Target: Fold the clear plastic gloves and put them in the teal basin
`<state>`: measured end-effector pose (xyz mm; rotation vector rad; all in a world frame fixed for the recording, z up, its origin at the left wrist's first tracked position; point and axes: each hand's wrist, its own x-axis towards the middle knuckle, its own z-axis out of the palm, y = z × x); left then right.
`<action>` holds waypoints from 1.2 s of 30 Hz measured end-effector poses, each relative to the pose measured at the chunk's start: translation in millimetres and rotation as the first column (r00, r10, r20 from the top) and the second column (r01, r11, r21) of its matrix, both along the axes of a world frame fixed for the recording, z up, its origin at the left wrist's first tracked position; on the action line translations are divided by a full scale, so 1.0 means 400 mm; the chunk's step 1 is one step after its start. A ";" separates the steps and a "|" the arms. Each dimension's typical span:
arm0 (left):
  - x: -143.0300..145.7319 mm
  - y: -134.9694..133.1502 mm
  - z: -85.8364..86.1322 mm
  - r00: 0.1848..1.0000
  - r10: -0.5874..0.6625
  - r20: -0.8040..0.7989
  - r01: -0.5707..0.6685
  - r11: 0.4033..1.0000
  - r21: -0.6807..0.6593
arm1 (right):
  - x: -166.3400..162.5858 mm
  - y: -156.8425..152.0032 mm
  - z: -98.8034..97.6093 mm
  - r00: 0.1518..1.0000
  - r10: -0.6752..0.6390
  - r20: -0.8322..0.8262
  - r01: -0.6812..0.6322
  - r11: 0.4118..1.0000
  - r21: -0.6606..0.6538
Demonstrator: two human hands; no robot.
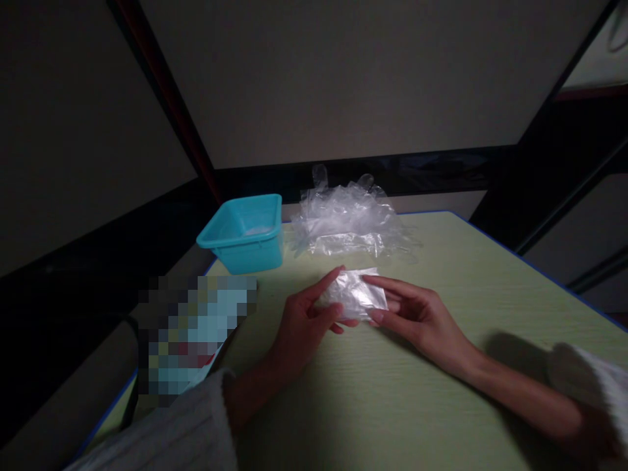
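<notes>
Between both hands, just above the table, is a folded disposable plastic glove (pixel 360 294), a small, shiny, flat rectangle of thin clear film. My left hand (pixel 311 314) pinches its left side, thumb on top and fingers beneath. At the right edge, my right hand (pixel 417 314) grips it with thumb and fingers. Farther back lies a loose heap of clear disposable plastic gloves (pixel 348 219), some finger shapes sticking out. To its left stands a turquoise plastic basket (pixel 250 252), with something whitish at the bottom that I cannot make out.
A pixelated pale-blue item (pixel 201 337) lies at the table's left side. The light wood-grain table (pixel 392 412) has a blue edge. Behind it rises a pale panel (pixel 343 78) with a dark lower band.
</notes>
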<state>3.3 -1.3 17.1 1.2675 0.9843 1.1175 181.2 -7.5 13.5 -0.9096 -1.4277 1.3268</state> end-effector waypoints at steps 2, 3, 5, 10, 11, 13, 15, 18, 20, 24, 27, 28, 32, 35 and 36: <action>-0.001 -0.001 -0.002 1.000 -0.007 0.020 0.007 1.000 0.018 | -0.001 0.000 -0.001 1.000 -0.013 0.004 0.013 1.000 0.006; -0.001 -0.002 -0.003 0.999 -0.014 0.036 0.013 1.000 0.029 | -0.001 0.001 -0.002 1.000 -0.018 -0.001 0.018 1.000 0.011; 0.000 -0.003 -0.004 0.997 -0.032 0.070 0.029 0.999 0.043 | -0.002 0.002 -0.001 1.000 -0.020 -0.014 0.021 1.000 0.020; 0.004 0.000 -0.003 0.991 -0.054 0.126 0.057 0.998 -0.017 | -0.002 0.003 0.003 0.999 -0.027 -0.042 0.029 0.998 0.047; 0.005 0.001 -0.002 0.990 -0.043 0.134 0.048 0.998 -0.038 | -0.001 0.003 0.005 0.998 -0.044 -0.043 0.046 0.997 0.063; 0.005 0.001 -0.001 0.989 -0.006 0.147 0.018 0.996 -0.084 | 0.003 0.003 0.008 0.997 -0.075 -0.035 0.078 0.992 0.096; 0.004 0.000 -0.001 0.987 0.027 0.157 -0.008 0.993 -0.120 | 0.008 0.004 0.010 0.996 -0.091 -0.021 0.093 0.988 0.124; 0.002 -0.002 -0.001 0.987 0.027 0.156 -0.007 0.991 -0.131 | 0.015 0.004 0.015 0.998 -0.067 0.015 0.064 0.987 0.146; 0.001 -0.003 0.000 0.991 0.005 0.132 0.010 0.994 -0.113 | 0.019 0.003 0.018 0.999 -0.013 0.049 0.006 0.990 0.142; 0.002 -0.004 0.003 0.998 -0.042 0.038 0.045 0.995 -0.088 | 0.022 0.002 0.022 0.991 0.067 0.118 -0.081 0.989 0.126; 0.005 -0.004 0.002 0.998 -0.056 -0.009 0.055 0.995 -0.087 | 0.021 0.004 0.021 0.987 0.077 0.141 -0.093 0.989 0.113; 0.006 -0.004 0.000 0.998 -0.058 -0.017 0.056 0.995 -0.084 | 0.019 0.006 0.019 0.988 0.074 0.139 -0.089 0.990 0.105; 0.006 -0.001 -0.006 0.999 -0.026 -0.035 0.025 0.999 -0.047 | 0.011 0.015 0.005 0.999 0.032 0.004 -0.032 0.999 0.006; 0.005 0.002 -0.006 0.998 0.066 -0.021 -0.066 0.998 -0.014 | 0.006 0.019 -0.005 0.991 0.007 -0.133 -0.020 0.996 -0.093; 0.004 0.003 -0.006 0.995 0.095 -0.013 -0.095 0.995 -0.008 | 0.005 0.018 -0.007 0.987 0.012 -0.161 -0.030 0.994 -0.108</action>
